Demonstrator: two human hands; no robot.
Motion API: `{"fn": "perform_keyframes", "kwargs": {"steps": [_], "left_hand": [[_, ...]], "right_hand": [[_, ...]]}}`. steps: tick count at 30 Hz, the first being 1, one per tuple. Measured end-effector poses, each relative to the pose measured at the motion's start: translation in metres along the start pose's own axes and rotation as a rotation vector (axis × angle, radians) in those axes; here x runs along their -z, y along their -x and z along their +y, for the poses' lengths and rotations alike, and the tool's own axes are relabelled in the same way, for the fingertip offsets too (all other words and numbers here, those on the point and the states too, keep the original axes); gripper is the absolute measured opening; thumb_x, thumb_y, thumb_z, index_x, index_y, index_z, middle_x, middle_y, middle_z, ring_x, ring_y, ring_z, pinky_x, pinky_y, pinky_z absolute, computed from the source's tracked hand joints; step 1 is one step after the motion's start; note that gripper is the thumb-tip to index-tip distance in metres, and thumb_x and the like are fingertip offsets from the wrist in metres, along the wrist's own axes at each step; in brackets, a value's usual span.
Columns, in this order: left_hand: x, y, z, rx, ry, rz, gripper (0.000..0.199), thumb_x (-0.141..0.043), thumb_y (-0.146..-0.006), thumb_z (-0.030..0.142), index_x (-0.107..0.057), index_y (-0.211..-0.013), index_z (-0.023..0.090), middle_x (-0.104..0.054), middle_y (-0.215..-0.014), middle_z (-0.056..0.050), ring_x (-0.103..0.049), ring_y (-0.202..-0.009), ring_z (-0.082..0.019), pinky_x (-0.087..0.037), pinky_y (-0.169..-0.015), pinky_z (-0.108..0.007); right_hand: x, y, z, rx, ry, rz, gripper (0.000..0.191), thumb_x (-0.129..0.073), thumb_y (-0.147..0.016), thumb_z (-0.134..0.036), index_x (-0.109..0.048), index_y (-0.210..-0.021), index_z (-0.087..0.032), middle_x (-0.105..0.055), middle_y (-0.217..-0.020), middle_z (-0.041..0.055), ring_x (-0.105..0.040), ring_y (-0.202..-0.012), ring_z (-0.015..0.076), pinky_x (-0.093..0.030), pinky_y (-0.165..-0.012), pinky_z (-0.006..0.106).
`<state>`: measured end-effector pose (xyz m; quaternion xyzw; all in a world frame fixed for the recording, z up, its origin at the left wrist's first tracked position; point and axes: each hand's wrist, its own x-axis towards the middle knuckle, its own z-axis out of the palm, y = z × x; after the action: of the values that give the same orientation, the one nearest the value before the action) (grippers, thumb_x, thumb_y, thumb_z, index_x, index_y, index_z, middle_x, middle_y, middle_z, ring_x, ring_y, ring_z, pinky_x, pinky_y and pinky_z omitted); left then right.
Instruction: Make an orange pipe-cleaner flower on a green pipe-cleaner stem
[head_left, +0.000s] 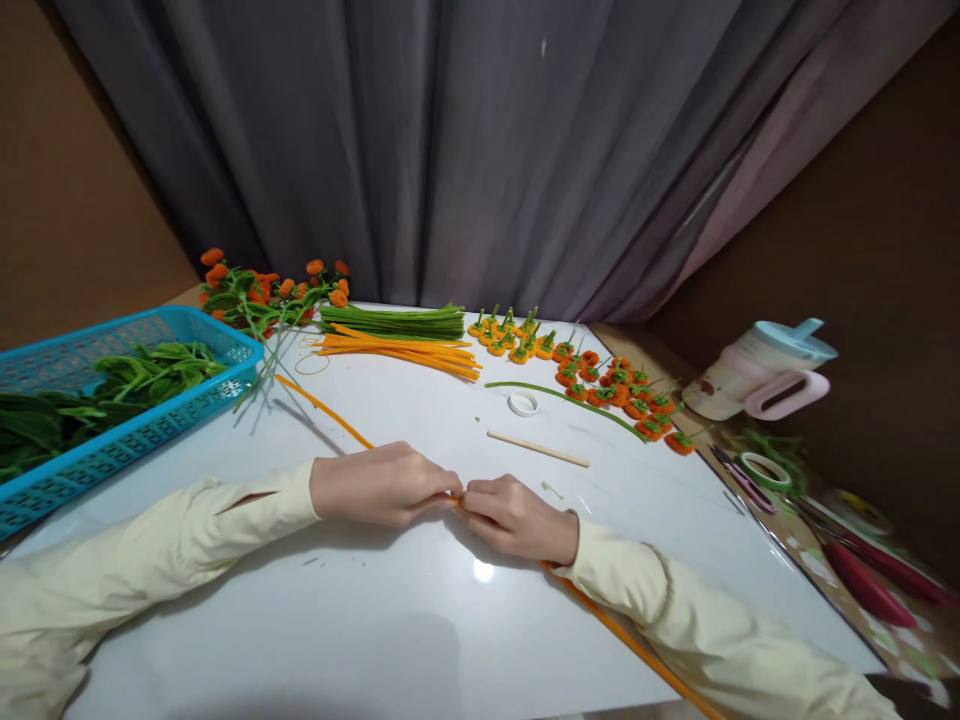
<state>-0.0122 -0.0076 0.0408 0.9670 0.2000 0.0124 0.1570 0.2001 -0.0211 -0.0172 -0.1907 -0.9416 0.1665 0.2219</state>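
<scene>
Head view: I see my left hand (390, 486) and right hand (517, 518), fingers pinching an orange strip (637, 645); uneven pulling could kink it.

Basket (135, 437) left (leaves (154, 375) inside), tumbler (716, 388) right

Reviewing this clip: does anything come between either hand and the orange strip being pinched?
Nothing visible does. The left hand and right hand pinch the orange strip directly, fingertips close together. The nearby wooden stick lies beyond the right hand, clear of that pinch.
</scene>
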Motion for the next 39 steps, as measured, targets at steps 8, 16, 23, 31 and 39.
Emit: {"fn": "perform_keyframes", "kwargs": {"steps": [8, 16, 23, 31, 39], "left_hand": [[-0.029, -0.002, -0.018, -0.196, -0.358, 0.23, 0.021, -0.037, -0.081, 0.004, -0.053, -0.09, 0.014, -0.061, -0.072, -0.004, -0.055, -0.06, -0.017, -0.034, -0.051, -0.028], [-0.051, -0.004, -0.029, -0.305, -0.375, 0.484, 0.022, -0.032, -0.085, 0.008, -0.048, -0.1, 0.013, -0.057, -0.066, -0.003, -0.051, -0.054, -0.015, -0.035, -0.048, -0.026], [-0.047, -0.006, -0.023, -0.245, -0.317, 0.467, 0.018, -0.035, -0.092, 0.022, -0.052, -0.09, 0.015, -0.057, -0.065, -0.002, -0.052, -0.055, -0.015, -0.036, -0.05, -0.026], [-0.046, -0.006, -0.021, -0.252, -0.322, 0.445, 0.022, -0.033, -0.094, 0.02, -0.051, -0.081, 0.016, -0.056, -0.062, -0.001, -0.05, -0.053, -0.014, -0.034, -0.049, -0.026], [-0.05, -0.006, -0.026, -0.231, -0.308, 0.59, 0.018, -0.033, -0.091, 0.015, -0.05, -0.09, 0.013, -0.058, -0.067, -0.003, -0.052, -0.056, -0.015, -0.039, -0.053, -0.026]], "right_hand": [[0.005, -0.009, 0.002, -0.328, -0.355, 0.037, 0.023, -0.053, -0.082, -0.027, -0.054, -0.063, -0.014, -0.046, -0.051, -0.0043, -0.035, -0.046, 0.0053, -0.031, -0.047, 0.018], [0.015, -0.01, 0.01, -0.478, -0.635, -0.082, 0.034, -0.065, -0.074, -0.044, -0.057, -0.065, -0.012, -0.035, -0.05, -0.007, -0.028, -0.048, 0.0052, -0.025, -0.045, 0.019], [0.022, -0.01, 0.008, -0.514, -0.791, -0.15, 0.036, -0.067, -0.072, -0.046, -0.059, -0.071, -0.011, -0.039, -0.053, -0.0066, -0.03, -0.049, 0.0052, -0.026, -0.046, 0.02], [0.025, -0.011, 0.006, -0.564, -0.952, -0.23, 0.032, -0.071, -0.071, -0.04, -0.06, -0.074, -0.01, -0.052, -0.052, -0.0039, -0.041, -0.047, 0.0052, -0.032, -0.046, 0.019], [0.038, -0.008, 0.023, -0.643, -1.287, -0.368, 0.031, -0.071, -0.072, -0.032, -0.065, -0.092, -0.008, -0.063, -0.057, -0.0002, -0.032, -0.032, 0.0019, -0.017, -0.03, 0.017]]}}
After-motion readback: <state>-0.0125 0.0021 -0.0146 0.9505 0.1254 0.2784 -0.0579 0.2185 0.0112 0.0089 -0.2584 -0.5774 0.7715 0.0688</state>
